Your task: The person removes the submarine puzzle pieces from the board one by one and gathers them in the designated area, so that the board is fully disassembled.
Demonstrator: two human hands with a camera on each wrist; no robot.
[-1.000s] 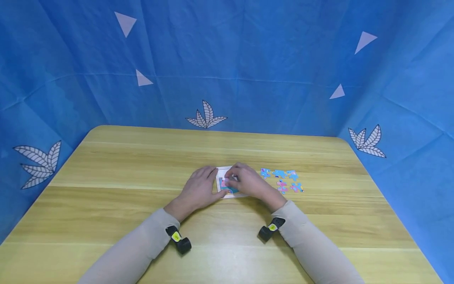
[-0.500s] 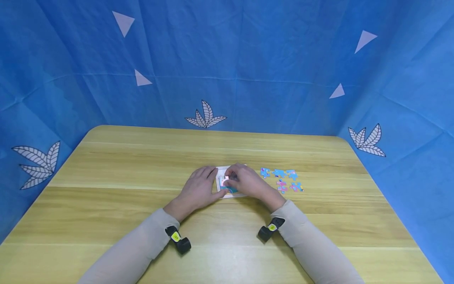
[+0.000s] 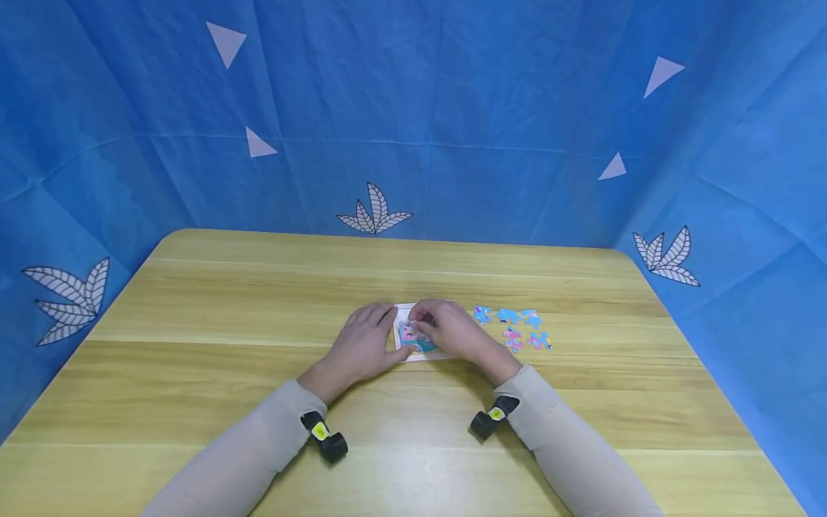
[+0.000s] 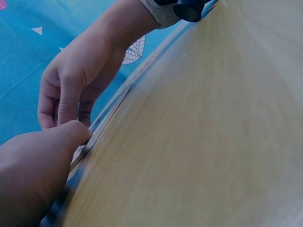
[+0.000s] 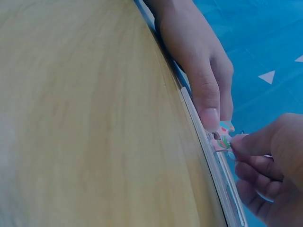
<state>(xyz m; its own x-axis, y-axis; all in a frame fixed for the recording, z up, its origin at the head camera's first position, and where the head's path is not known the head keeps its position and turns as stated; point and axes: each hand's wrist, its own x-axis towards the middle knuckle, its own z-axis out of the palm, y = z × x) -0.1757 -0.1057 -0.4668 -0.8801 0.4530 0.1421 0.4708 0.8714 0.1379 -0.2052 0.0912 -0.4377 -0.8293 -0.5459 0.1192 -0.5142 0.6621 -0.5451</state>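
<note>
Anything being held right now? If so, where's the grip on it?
Yes: the right hand pinches a pink puzzle piece by its edge. The left hand just rests at the puzzle board's left side.

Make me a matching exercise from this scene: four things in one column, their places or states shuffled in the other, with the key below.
Column one
1. Right grip
2. Loose pieces
3. Puzzle board
4. Backdrop

Column two
A. Blue with pale triangles, behind the table
B. Fingertips at a puzzle piece
C. Five, lying in two rows on the wood
D. White-bordered, partly covered by both hands

Right pairs: 1-B, 2-C, 3-D, 4-A
</note>
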